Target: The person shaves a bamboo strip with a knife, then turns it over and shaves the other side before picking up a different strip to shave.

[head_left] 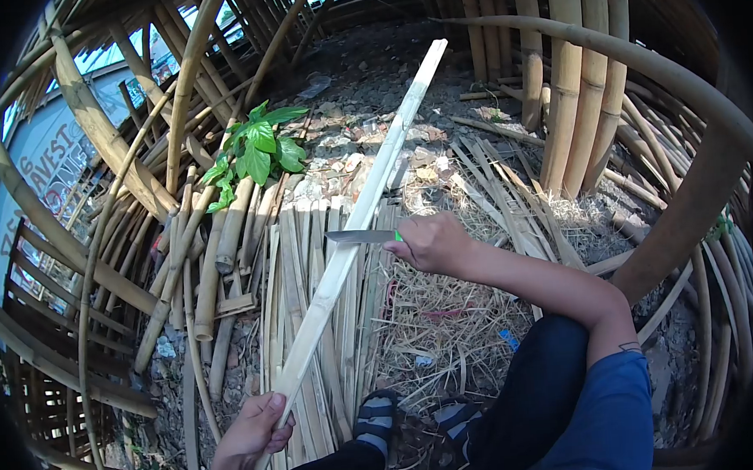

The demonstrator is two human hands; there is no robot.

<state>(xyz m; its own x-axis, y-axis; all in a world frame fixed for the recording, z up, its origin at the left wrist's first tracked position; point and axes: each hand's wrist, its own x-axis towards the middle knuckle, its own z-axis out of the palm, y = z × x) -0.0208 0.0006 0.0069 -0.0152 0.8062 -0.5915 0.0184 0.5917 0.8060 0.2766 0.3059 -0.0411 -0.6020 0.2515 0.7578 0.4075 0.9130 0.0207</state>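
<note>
My left hand (252,429) grips the near end of a long split bamboo strip (366,201) that runs up and away to the right. My right hand (432,242) holds a knife (361,236) by its green handle. The blade lies flat across the strip at about its middle, with the tip pointing left. My legs in dark trousers and my sandalled feet (378,418) are at the bottom.
Many split bamboo strips (297,265) lie on the ground under the held one. Thick bamboo poles (568,72) stand at the back right, and a curved pole (685,108) arcs over on the right. A green leafy plant (257,148) grows among short poles on the left. Dry shavings (440,317) cover the ground.
</note>
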